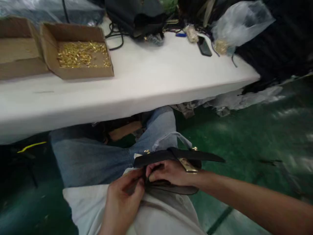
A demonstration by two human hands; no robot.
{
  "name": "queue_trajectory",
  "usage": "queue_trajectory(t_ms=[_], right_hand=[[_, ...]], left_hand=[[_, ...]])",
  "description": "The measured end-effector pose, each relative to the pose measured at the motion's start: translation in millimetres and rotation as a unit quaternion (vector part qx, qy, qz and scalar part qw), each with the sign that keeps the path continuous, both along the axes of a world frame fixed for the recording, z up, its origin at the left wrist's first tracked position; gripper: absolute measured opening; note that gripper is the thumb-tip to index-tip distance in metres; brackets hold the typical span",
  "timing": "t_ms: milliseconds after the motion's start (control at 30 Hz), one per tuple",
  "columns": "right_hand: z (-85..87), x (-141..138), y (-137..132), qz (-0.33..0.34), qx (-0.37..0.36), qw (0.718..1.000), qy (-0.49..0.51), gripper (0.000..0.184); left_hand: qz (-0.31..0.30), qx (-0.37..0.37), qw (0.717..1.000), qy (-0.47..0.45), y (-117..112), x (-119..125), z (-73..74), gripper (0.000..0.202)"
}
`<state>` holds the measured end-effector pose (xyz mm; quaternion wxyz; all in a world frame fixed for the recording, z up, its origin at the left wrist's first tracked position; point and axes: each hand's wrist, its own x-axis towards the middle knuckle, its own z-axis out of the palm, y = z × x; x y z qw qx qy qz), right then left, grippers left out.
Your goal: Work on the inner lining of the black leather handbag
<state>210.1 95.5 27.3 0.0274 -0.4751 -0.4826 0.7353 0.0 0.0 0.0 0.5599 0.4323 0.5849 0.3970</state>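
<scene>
Both hands are down in the lap, below the white worktop, busy with a black strap that has gold hardware on it. Right hand has its fingers curled shut around the strap's middle, and the left hand pinches the same spot from below. The strap looks light and floppy, probably a bit slick, so I'd grip near the metal bits. A cardboard box of gold pieces sits up on the worktop.
</scene>
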Motion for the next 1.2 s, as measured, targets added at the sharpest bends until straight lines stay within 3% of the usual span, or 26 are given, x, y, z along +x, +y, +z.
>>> queue_trajectory(t_ms=[300,567,700,933,1200], right_hand=[[22.3,-9.7,3.7,-0.046,0.003,0.997,-0.065,0.013],[8.8,-11.5,-6.9,-0.095,0.040,0.994,-0.035,0.010],[3.6,-12.4,-12.4,-0.136,0.041,0.989,-0.033,0.011],[10.0,-12.3,-13.6,-0.075,0.117,0.984,-0.111,0.013],[5.6,-14.1,-20.5,-0.085,0.125,0.977,-0.150,0.019]], left_hand=[[0.033,-0.033,0.998,-0.033,14.5,-0.6,-2.3,0.025],[0.054,-0.054,0.994,-0.072,23.5,-3.3,-1.3,0.018],[0.031,-0.094,0.988,-0.117,28.6,-8.1,-0.9,0.019],[0.034,-0.124,0.979,-0.160,25.6,-12.9,-8.2,0.021],[0.032,-0.127,0.976,-0.174,22.6,-14.8,-15.1,0.022]])
